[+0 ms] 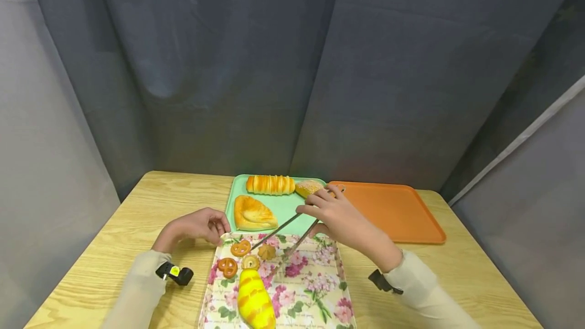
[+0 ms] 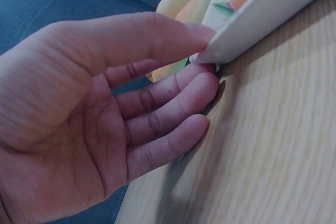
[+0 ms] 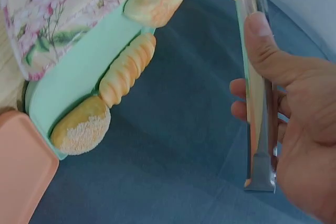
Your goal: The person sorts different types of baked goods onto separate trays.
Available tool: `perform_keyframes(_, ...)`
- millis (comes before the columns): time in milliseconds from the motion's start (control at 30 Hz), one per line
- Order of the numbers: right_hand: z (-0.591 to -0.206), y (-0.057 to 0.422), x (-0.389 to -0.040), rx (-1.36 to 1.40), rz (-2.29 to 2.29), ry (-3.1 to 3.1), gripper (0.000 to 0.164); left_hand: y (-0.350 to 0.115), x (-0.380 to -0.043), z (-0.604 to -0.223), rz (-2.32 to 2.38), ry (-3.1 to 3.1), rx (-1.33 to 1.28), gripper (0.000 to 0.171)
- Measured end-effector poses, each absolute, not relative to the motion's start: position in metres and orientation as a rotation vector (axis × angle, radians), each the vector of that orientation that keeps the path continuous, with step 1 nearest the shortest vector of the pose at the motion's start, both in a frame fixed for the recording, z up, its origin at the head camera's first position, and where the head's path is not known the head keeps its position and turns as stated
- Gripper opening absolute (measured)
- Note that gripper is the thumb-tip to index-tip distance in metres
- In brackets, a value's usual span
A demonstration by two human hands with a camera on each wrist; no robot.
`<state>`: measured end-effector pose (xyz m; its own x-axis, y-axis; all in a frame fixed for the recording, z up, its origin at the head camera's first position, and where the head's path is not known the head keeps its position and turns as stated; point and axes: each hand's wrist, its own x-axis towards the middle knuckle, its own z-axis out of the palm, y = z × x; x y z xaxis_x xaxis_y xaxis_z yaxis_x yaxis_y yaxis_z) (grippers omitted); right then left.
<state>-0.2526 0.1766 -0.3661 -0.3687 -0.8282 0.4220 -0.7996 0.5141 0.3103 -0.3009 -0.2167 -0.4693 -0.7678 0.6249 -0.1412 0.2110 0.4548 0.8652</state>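
My left hand (image 1: pixel 196 227) pinches the far left corner of a floral tray (image 1: pixel 315 303), the thumb above the edge and the fingers (image 2: pixel 194 95) curled beneath it. Metal tongs (image 1: pixel 283 225) are held in my right hand (image 1: pixel 340 217), thumb on one arm and fingers on the other. Their arms stand apart, reaching down over the floral tray with nothing visible between them. Close by the tips lie a pretzel (image 1: pixel 240 248), a second pretzel (image 1: pixel 227 267), a round cookie (image 1: pixel 250 262) and a brown swirled cookie (image 1: pixel 267 252). A yellow striped bread (image 1: pixel 255 301) lies nearer me.
Behind the floral tray is a green tray (image 1: pixel 287 212) holding a ridged roll (image 1: pixel 270 185), a folded pastry (image 1: pixel 254 214) and a crumb-topped bun (image 1: pixel 308 188). An orange tray (image 1: pixel 384 212) lies at the right on the wooden table (image 1: pixel 151 207). Grey curtains (image 1: pixel 228 65) surround the table.
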Motion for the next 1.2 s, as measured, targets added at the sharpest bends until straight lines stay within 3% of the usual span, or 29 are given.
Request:
perform_keyframes(533,-0.366,0.127,-0.244,1.361,-0.417,-2.189,0.050,-0.213,-0.302,-0.468,1.268,2.257,0.712,0.030)
perform_keyframes(1200,-0.383,0.163,-0.256,1.325,-0.070,-2.120,0.032,-0.217,-0.301,-0.468,1.259,2.275,0.721,0.029)
